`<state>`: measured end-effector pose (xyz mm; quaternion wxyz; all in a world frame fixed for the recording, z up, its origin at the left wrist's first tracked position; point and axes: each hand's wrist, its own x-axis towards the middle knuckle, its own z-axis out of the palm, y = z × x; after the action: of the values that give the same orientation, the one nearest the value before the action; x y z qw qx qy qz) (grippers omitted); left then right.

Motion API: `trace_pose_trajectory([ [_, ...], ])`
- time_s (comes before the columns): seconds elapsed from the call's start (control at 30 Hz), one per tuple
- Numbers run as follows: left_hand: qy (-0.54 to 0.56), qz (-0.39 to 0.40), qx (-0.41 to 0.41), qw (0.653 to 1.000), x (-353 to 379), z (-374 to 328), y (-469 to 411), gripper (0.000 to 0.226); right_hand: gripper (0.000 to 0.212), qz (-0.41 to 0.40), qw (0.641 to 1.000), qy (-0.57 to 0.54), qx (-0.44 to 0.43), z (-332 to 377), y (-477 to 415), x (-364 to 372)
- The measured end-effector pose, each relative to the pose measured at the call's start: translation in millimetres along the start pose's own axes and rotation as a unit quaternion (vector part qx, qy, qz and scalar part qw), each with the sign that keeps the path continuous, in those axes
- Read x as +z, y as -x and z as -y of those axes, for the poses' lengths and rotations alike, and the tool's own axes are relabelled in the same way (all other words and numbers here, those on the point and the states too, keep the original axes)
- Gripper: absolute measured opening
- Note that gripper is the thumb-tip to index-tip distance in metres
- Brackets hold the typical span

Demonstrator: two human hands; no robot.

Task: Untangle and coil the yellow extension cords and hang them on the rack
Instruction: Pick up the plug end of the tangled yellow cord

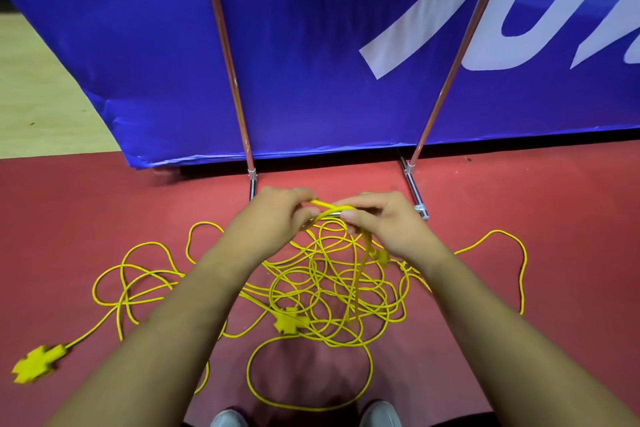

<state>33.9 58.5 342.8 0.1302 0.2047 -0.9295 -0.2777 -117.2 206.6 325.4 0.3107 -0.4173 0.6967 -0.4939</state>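
Looks barely begun. Pinches a raised bend of the yellow cords [358,288] with the left hand [277,215] and the right hand [384,222], close together at centre frame, fingers curled round it. Leaves the rest sprawled in tangled loops on the red floor [104,204] below, one socket end [36,362] at lower left. Shows no finished coil, nothing hung on the visible poles of the rack [228,55] at upper centre.

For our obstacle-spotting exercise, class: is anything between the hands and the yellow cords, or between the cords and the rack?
No object. The left hand and right hand pinch a strand of the yellow cords. The rack stands just behind them; only the cords' own tangle on the floor holds them back.
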Motion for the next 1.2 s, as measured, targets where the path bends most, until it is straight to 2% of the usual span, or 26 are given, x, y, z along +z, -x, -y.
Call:
trace_pose_trajectory([
  [0.07,-0.044,-0.009,-0.033,0.998,-2.2,2.1,0.2,0.015,0.02,-0.016,0.997,0.075,-0.006,-3.2,-0.1,-0.9],
  [0.13,-0.069,-0.086,-0.081,0.991,-3.5,6.0,-1.7,0.024,0.016,-0.054,0.991,0.119,-0.01,-6.8,-0.6,-0.2],
  [0.17,-0.037,-0.129,-0.119,0.984,-5.1,8.6,-3.5,0.025,0.012,-0.077,0.986,0.146,-0.01,-9.8,-1.4,-1.2],
  [0.23,0.137,-0.179,-0.206,0.952,-11.9,14.8,-7.5,0.027,0.008,-0.119,0.978,0.172,0.024,-18.6,-4.1,-5.5],
  [0.3,0.31,-0.215,-0.239,0.895,-19.1,19.9,-8.2,0.027,0.014,-0.126,0.983,0.085,0.105,-23.3,-4.3,-9.1],
  [0.33,0.331,-0.225,-0.243,0.884,-20.1,22.6,-7.5,0.027,0.014,-0.12,0.982,0.034,0.142,-25.1,-3.9,-8.4],
  [0.37,0.323,-0.22,-0.24,0.889,-19.9,22.1,-6.1,0.027,0.014,-0.108,0.981,0.006,0.163,-27.5,-3.0,-7.0],
  [0.43,0.359,-0.191,-0.228,0.884,-14.2,18.4,-4.0,0.025,0.017,-0.06,0.985,0.046,0.153,-33.6,-1.1,-5.9],
  [0.5,0.473,-0.148,-0.207,0.844,-7.6,10.7,-2.9,0.026,0.013,0.02,0.988,0.088,0.121,-32.3,1.2,-3.1],
  [0.53,0.504,-0.124,-0.184,0.834,-6.1,7.2,-2.7,0.026,0.003,0.048,0.989,0.069,0.118,-29.3,3.0,-0.1],
  [0.57,0.512,-0.102,-0.158,0.838,-5.2,2.6,-2.3,0.026,0.013,0.064,0.99,0.034,0.123,-26.3,4.2,3.6],
  [0.67,0.54,-0.026,-0.087,0.837,-4.4,-6.5,0.1,0.022,0.072,0.057,0.964,-0.145,0.215,-18.0,0.8,14.3],
  [0.73,0.528,0.059,-0.065,0.845,-3.5,-6.8,2.8,0.016,0.085,0.032,0.921,-0.284,0.264,-12.4,-5.8,14.4],
  [0.8,0.437,0.169,-0.052,0.882,-1.4,-2.9,6.5,0.014,0.075,-0.013,0.851,-0.447,0.275,-6.8,-10.1,10.3],
  [0.87,0.345,0.263,-0.052,0.9,2.0,-0.1,11.0,0.014,0.039,-0.062,0.787,-0.551,0.272,-3.2,-12.0,9.0],
  [0.9,0.297,0.29,-0.051,0.908,5.4,1.6,13.1,0.014,0.024,-0.081,0.781,-0.556,0.274,-1.2,-11.3,9.8],
  [0.97,0.194,0.271,-0.041,0.942,16.8,7.0,14.2,0.021,0.015,-0.083,0.831,-0.479,0.27,0.9,-10.5,11.6],
  [1.03,0.131,0.152,-0.063,0.978,27.9,15.3,10.8,0.026,0.018,-0.022,0.9,-0.365,0.238,3.1,-9.6,10.3],
  [1.07,0.112,0.082,-0.073,0.988,29.9,17.7,8.5,0.036,0.019,0.025,0.927,-0.305,0.217,6.6,-7.8,9.0],
  [1.13,0.122,-0.002,-0.054,0.991,28.0,20.3,3.3,0.069,0.022,0.115,0.961,-0.185,0.172,14.0,-4.6,5.5],
  [1.17,0.135,-0.003,-0.038,0.99,27.0,20.8,0.7,0.076,0.022,0.145,0.968,-0.143,0.148,17.5,-2.9,3.9],
  [1.2,0.152,0.012,-0.026,0.988,25.9,19.0,-1.1,0.071,0.022,0.163,0.971,-0.121,0.123,19.6,-1.8,1.5],
])
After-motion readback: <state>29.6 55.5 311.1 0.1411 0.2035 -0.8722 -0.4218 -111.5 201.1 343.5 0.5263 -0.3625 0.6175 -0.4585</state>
